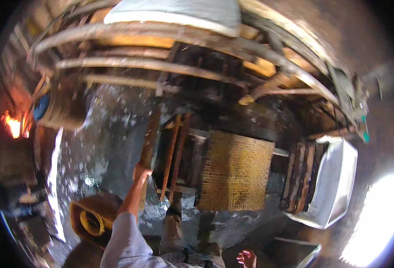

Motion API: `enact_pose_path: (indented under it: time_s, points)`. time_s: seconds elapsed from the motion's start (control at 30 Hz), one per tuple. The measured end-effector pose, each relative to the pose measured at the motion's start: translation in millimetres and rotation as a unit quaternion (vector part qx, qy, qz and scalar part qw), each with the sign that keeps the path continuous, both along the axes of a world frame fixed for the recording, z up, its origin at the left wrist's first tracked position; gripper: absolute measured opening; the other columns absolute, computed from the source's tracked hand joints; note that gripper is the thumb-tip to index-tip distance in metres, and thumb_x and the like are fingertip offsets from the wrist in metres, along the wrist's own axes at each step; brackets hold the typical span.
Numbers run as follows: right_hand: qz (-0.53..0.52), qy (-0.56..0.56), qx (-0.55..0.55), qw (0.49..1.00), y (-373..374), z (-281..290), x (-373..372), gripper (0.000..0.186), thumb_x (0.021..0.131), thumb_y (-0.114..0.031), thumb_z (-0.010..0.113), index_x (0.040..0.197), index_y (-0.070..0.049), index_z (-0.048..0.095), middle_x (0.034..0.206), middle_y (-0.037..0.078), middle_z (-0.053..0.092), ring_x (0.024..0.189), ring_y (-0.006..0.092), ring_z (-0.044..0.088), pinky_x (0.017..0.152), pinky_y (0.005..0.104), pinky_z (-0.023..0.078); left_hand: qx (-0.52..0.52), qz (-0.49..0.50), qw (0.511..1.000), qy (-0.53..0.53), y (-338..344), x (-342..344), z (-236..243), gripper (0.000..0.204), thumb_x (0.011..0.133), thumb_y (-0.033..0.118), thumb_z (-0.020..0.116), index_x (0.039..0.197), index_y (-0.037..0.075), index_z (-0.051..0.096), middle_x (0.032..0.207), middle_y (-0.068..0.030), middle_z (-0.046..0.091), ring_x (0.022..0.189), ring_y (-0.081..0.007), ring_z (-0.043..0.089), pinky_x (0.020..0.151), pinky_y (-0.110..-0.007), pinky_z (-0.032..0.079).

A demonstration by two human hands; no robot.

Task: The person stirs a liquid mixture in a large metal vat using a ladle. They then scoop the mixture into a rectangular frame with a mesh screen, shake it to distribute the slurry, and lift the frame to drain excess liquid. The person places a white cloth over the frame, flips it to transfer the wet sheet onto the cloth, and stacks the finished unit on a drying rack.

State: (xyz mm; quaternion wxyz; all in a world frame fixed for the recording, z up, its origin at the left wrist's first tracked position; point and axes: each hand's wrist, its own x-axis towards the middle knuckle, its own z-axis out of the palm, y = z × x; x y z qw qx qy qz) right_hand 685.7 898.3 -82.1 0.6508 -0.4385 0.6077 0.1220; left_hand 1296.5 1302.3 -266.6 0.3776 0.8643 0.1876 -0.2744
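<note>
Person at work, seen from above. The left hand [142,171], at the end of an extended arm, is closed around a long wooden plank [149,138], which lies left of centre and runs away from the body. The right hand [247,258] appears at the lower edge, fingers parted and loosely curled, with nothing visible in its grasp. Just right of the plank stand two reddish-brown bars [174,156]; beside these lies a yellowish woven panel [237,172]. A white container [340,183] stands farther right, a yellow crate [78,221] at lower left, and a fire [13,125] burns at far left.
</note>
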Motion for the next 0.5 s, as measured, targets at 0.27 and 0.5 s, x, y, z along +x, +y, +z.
enact_pose_path:
  time_s: [0.27, 0.5]
  points:
    - [0.015, -0.065, -0.086, 0.994, 21.8, 3.5, 20.0, 0.027, 0.089, -0.017, 0.063, 0.111, -0.003, 0.058, 0.096, 0.007, 0.066, 0.079, 0.0151, 0.064, 0.062, 0.0270, 0.050, -0.180, 0.036, 0.970, -0.160, -42.3, -151.8, 247.0, 0.072, 0.047, 0.006, 0.065, 0.117, 0.003, 0.050, 0.092, -0.0069, 0.057, 0.079, -0.0235, 0.054, 0.075, -0.032, 0.046]
    - [0.151, -0.255, -0.222, 0.929, -15.7, -40.7, 20.8, 0.019, 0.094, -0.014, 0.055, 0.109, -0.003, 0.059, 0.097, 0.002, 0.064, 0.081, 0.0119, 0.060, 0.068, 0.0290, 0.049, -0.206, -0.172, 0.952, -0.146, -127.7, -325.8, 461.1, 0.080, 0.044, 0.010, 0.062, 0.123, -0.001, 0.049, 0.105, -0.0063, 0.057, 0.095, -0.0207, 0.053, 0.087, -0.030, 0.041]
